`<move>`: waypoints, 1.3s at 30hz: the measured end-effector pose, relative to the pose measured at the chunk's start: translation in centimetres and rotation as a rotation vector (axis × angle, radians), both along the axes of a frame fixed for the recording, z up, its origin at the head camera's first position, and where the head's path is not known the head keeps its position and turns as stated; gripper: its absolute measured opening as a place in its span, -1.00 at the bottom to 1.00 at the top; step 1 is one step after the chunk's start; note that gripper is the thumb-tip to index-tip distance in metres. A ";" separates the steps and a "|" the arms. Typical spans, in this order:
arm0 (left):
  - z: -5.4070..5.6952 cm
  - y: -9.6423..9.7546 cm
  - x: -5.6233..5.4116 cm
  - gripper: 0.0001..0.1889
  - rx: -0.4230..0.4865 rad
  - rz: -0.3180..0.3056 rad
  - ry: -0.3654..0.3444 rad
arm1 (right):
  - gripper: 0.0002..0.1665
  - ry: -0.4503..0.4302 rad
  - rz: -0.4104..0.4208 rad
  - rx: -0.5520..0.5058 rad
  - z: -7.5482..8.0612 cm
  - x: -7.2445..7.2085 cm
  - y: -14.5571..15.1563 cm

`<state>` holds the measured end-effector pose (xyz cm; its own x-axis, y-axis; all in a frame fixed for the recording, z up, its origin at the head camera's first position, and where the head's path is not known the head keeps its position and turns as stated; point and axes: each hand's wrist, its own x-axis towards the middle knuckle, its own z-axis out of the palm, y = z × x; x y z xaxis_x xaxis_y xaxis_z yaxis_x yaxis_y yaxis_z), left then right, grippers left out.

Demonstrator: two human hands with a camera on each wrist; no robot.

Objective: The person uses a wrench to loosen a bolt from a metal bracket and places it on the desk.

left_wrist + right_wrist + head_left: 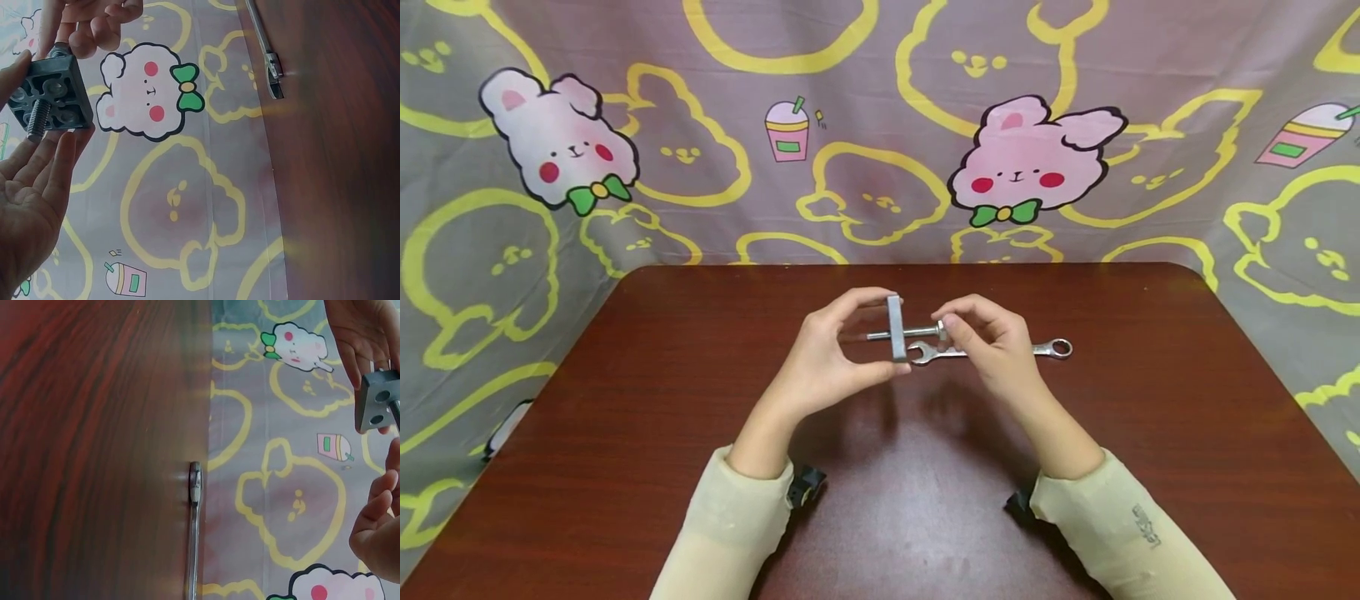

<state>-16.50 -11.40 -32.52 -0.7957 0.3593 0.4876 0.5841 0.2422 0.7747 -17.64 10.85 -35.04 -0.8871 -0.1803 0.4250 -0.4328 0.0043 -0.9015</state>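
My left hand (820, 358) grips a grey square block (897, 329) by its opposite edges, between thumb and fingers. A long metal bolt (917, 332) passes through the block, and its threaded end sticks out on the left side. At the bolt's head, my right hand (1000, 346) pinches with thumb and fingertips. In the left wrist view the block (59, 87) shows a ribbed face with several round recesses, the threaded shaft (39, 119) jutting from its middle. The right wrist view shows the block's smoother face (379, 403) with round holes.
A combination wrench (1052, 349) lies on the brown table (625, 467) behind the right hand, its open end near the block. A patterned cloth (880, 150) hangs around the table's back and sides. Dark straps (807, 487) show at the wrists.
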 end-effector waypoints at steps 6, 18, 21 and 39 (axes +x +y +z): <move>0.0 0.0 0.1 -0.27 0.000 0.005 -0.008 | -0.90 0.023 -0.015 -0.035 0.2 0.3 -0.4; 0.6 -0.8 0.0 -0.27 -0.009 0.059 0.031 | -0.72 0.134 -0.008 0.052 0.9 0.3 -0.9; 0.5 -0.8 0.2 -0.27 -0.001 0.054 0.027 | -0.76 0.054 -0.003 0.038 0.8 0.4 -0.8; 0.5 -0.4 0.3 -0.28 0.013 0.023 0.032 | -0.83 -0.007 -0.092 -0.021 0.9 1.3 -1.4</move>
<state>-16.18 -11.76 -32.01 -0.7876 0.3343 0.5177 0.6031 0.2458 0.7588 -16.29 9.48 -34.14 -0.9023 -0.0886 0.4218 -0.4254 0.0246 -0.9047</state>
